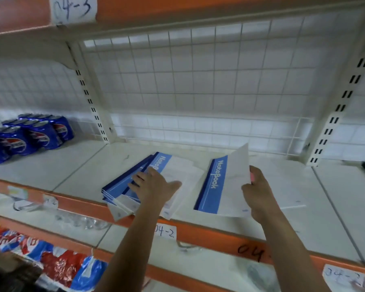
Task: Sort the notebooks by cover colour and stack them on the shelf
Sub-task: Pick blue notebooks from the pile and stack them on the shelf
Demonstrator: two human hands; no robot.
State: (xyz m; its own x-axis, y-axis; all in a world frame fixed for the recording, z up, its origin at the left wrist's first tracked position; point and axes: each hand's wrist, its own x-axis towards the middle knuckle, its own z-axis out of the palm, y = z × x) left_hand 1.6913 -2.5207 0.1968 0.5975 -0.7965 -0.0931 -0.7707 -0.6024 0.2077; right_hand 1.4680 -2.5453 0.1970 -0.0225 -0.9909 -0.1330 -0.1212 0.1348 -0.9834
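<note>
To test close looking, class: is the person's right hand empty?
No, the right hand grips the edge of a blue-and-white notebook held over the shelf.

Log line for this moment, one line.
left hand: presses notebook stack on shelf | right hand: grips single notebook, tilted

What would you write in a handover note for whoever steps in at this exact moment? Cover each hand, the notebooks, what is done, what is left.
Left hand: flat, fingers spread, pressing on the blue stack.
Right hand: grips the right edge of one blue notebook, lifted and tilted, beside the stack.
Done: several blue-covered notebooks lie stacked on the shelf, fanned unevenly, overhanging the front edge.
Left: probably lay the blue notebook on the stack, then square it. No other cover colour clearly shows.
</note>
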